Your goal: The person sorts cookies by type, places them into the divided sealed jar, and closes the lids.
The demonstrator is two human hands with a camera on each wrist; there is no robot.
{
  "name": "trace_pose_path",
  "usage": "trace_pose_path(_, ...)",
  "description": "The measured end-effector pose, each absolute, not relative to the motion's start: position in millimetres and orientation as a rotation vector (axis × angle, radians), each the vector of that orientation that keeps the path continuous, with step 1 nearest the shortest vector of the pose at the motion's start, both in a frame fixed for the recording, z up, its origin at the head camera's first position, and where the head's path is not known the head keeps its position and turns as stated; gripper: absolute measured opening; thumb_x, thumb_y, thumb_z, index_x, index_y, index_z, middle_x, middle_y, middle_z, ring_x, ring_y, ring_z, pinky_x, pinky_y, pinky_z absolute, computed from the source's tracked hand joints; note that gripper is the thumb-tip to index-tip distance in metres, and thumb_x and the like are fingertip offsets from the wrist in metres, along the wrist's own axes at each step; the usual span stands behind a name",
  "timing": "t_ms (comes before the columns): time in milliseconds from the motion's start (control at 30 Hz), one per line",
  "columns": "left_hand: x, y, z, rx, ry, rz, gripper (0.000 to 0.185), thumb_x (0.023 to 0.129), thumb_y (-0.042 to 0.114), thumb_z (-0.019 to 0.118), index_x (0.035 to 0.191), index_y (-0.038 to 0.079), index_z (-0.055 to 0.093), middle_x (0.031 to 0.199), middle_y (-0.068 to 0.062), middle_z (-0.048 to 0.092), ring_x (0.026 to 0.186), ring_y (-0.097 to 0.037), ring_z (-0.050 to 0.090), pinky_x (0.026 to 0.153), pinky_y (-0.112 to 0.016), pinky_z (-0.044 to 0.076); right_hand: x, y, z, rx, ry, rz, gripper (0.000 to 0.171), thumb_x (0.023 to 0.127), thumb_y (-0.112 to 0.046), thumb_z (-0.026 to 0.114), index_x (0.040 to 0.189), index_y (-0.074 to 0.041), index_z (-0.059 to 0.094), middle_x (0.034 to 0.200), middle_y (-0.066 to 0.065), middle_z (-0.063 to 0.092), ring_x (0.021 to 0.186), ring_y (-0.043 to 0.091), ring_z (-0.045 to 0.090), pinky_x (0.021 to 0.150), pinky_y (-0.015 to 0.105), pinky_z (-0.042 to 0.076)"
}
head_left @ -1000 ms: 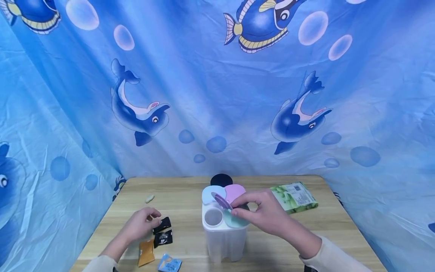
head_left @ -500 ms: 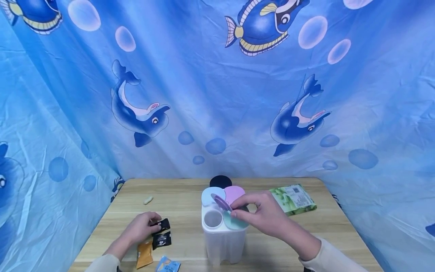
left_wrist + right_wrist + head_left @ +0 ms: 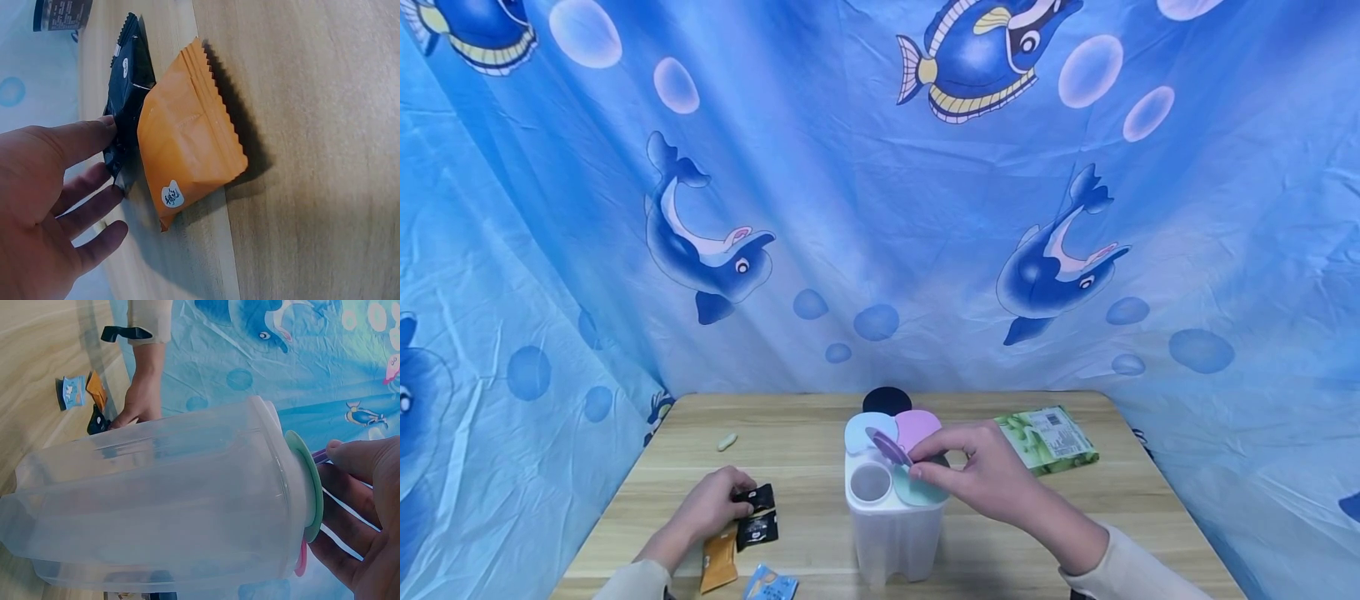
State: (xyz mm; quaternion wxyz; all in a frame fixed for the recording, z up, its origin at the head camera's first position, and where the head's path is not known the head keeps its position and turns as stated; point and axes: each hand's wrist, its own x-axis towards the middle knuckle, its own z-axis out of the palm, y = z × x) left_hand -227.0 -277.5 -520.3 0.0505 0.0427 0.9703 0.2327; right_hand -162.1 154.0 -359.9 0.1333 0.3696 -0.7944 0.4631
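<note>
A translucent white container [image 3: 891,521] stands at the table's middle, with light blue, pink and green lids [image 3: 925,492] on top. My right hand [image 3: 981,475] pinches its purple lid [image 3: 889,446] and holds it tilted up over a round opening [image 3: 870,482]. In the right wrist view the container [image 3: 169,500] lies across the frame, with the fingers [image 3: 359,500] at the green lid [image 3: 306,487]. My left hand [image 3: 711,504] rests beside two black packets [image 3: 758,512]. Its thumb and straight fingers [image 3: 87,187] touch one black packet [image 3: 128,106], which lies partly under an orange packet [image 3: 187,140].
An orange packet [image 3: 721,560] and a blue packet [image 3: 771,586] lie near the table's front edge. At the right lies a green packet [image 3: 1048,437], behind the container a black round thing [image 3: 887,401], and at the back left a small pale piece [image 3: 727,441]. Blue fish-print cloth surrounds the table.
My left hand has drawn back a little along the black packets toward the front edge. The right hand keeps the purple lid up as before.
</note>
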Motion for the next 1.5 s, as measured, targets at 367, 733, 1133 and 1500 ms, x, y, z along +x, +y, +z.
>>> trace_pose_path(367,-227.0,-282.6,-520.5,0.156,2.983,0.703,0.035,0.079,0.007,0.085,0.112,0.009,0.075,0.108,-0.008,0.07,0.103,-0.03,0.067,0.094,-0.058,0.052,-161.6,153.8,-360.5,1.074,-2.295,1.34,0.009,0.088,-0.021,0.083,0.096,-0.021,0.082,0.093,-0.012,0.078,0.085,0.005,0.072,0.075,0.031,0.06)
trace_pose_path(733,-229.6,-283.7,-504.4,0.216,3.025,0.946,0.019,0.087,0.005,0.077,0.102,0.018,0.075,0.095,0.005,0.073,0.088,-0.013,0.065,0.078,-0.035,0.055,-163.5,154.5,-361.3,1.062,-2.306,1.33,0.008,0.088,-0.022,0.083,0.095,-0.023,0.082,0.092,-0.014,0.078,0.085,0.004,0.072,0.075,0.031,0.06)
trace_pose_path(1133,-207.4,-241.7,-434.3,0.417,2.983,1.216,0.027,0.094,0.021,0.076,0.12,0.022,0.074,0.108,0.005,0.072,0.091,-0.01,0.066,0.076,-0.026,0.056,-163.2,154.9,-361.2,1.068,-2.3,1.347,0.008,0.088,-0.023,0.083,0.096,-0.023,0.082,0.093,-0.012,0.078,0.086,0.005,0.073,0.076,0.032,0.061)
trace_pose_path(1500,-176.9,-188.6,-367.6,0.683,2.969,1.428,0.02,0.09,0.017,0.08,0.107,0.026,0.077,0.106,0.01,0.072,0.093,-0.009,0.069,0.078,-0.027,0.059,-162.1,153.9,-360.4,1.078,-2.275,1.337,0.008,0.088,-0.02,0.082,0.096,-0.023,0.082,0.093,-0.012,0.078,0.086,0.005,0.073,0.075,0.032,0.06)
